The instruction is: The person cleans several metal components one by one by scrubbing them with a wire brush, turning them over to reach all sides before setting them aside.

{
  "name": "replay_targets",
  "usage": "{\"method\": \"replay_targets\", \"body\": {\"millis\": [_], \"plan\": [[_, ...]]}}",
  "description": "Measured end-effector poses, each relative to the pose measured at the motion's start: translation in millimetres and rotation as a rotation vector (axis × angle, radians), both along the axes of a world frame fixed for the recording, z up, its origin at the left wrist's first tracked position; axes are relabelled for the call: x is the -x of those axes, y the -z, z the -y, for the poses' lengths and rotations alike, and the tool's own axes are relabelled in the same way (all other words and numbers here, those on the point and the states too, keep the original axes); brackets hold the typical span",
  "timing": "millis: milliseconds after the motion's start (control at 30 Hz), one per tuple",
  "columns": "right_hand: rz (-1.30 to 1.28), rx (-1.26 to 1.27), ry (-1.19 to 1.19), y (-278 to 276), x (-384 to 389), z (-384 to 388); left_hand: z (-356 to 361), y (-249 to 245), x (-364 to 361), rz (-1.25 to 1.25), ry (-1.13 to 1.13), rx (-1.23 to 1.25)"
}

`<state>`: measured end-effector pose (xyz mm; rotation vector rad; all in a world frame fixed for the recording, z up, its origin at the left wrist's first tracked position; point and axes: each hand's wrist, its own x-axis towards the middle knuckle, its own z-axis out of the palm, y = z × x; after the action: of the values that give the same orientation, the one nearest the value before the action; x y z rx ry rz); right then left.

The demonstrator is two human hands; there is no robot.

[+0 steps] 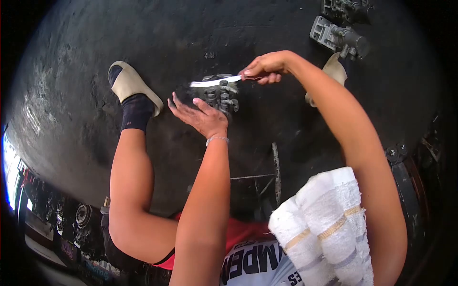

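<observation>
My right hand [265, 66] is closed on the handle of a slim tool whose pale flat blade [214, 82] points left. The blade lies over the top of a small grey metal engine part [222, 95] that sits on the dark floor. My left hand [200, 117] hovers just in front of that part with palm up and fingers spread, holding nothing. A thin bracelet sits on the left wrist.
My left foot in a tan slide sandal and dark sock [131, 90] rests on the oily floor at left. Grey metal assemblies [339, 35] lie at the top right. A white towel [324, 229] hangs near my right arm. Dark round parts [82, 217] lie at lower left.
</observation>
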<state>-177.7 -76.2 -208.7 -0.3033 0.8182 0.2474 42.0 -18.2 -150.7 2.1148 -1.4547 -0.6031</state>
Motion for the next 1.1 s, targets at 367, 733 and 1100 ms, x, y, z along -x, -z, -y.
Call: {"method": "replay_targets", "body": {"millis": [367,733,1100], "plan": [[-0.167,0.276,0.438,-21,-35,-71,-4,2,-4,-0.044,0.102,0.003],[-0.913,0.855,0.627,-52,-82,-129,14,17,-45,0.132,0.447,-0.184],[-1.059,0.391,1.103,-32,-138,-221,18,-11,-34,0.147,0.748,-0.135]]}}
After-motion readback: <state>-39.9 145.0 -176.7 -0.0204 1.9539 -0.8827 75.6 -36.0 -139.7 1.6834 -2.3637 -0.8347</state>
